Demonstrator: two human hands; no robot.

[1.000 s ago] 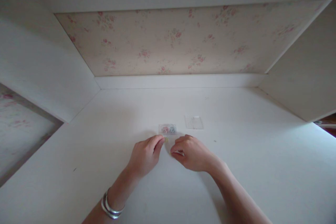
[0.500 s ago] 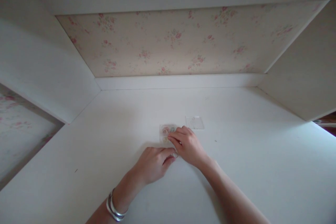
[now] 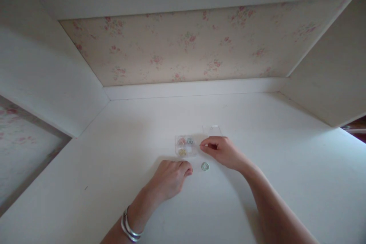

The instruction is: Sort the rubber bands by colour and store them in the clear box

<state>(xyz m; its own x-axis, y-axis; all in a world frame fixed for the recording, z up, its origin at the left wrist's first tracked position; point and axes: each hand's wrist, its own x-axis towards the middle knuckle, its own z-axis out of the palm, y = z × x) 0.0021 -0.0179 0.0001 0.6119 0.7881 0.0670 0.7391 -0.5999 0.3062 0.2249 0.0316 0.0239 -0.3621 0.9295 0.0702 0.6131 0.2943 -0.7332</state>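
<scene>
A small clear plastic box (image 3: 193, 153) with compartments lies on the white tabletop. Pinkish loops (image 3: 182, 141) fill its back left compartment, greenish ones (image 3: 190, 141) the back right, yellowish ones (image 3: 182, 152) the front left. My right hand (image 3: 222, 151) is just right of the box, thumb and fingertips pressed together; whatever they may hold is too small to see. In front of the box rests my left hand (image 3: 171, 175), fingers curled closed, their contents hidden. Between the hands, a pale green coil of thin loops (image 3: 205, 166) lies on the table, untouched.
A clear flat lid (image 3: 211, 129) lies behind my right hand, partly covered by it. White side panels (image 3: 320, 72) and a low back ledge (image 3: 194, 89) border the tabletop. A thin dark scrap (image 3: 86, 188) lies at the left.
My right hand has moved right, away from the box and my left hand, uncovering more compartments. The pale green coil now shows on the table. My left hand has barely moved; its fingers are curled tighter.
</scene>
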